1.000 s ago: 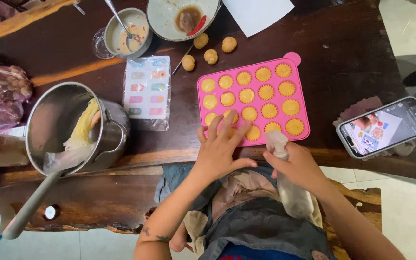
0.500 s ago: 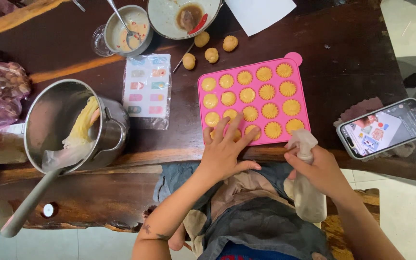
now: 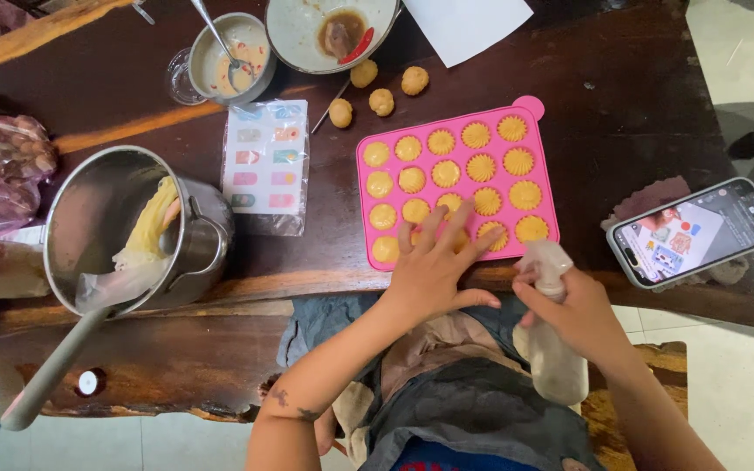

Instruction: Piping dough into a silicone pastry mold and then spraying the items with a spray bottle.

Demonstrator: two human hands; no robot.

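View from above of a dark wooden worktop (image 3: 639,96). A pink silicone mould (image 3: 455,183) lay flat near the worktop's front edge, its round cavities filled with yellow dough; those in the upper right rows showed fluted tops. The left hand (image 3: 434,270) rested on the mould's near edge with fingers (image 3: 462,222) spread apart over the lowest rows, pressing on the cavities and clamped on nothing. The right hand (image 3: 573,310) was just beside the mould's lower right corner, its grip closed around a pale piping bag (image 3: 556,366), the bag's twisted top pointing toward the mould and its body hanging below the worktop edge (over the person's lap). Beyond the mould lay four loose dough balls (image 3: 381,102), near a white bowl (image 3: 307,35) holding sauce residue and a small metal cup (image 3: 229,48) with a spoon. A clear packet of coloured labels (image 3: 265,161) lay left of the mould; further left stood a steel pot (image 3: 106,227) containing yellow dough and a spatula. A smartphone (image 3: 695,231) with a lit screen lay on a cloth at right
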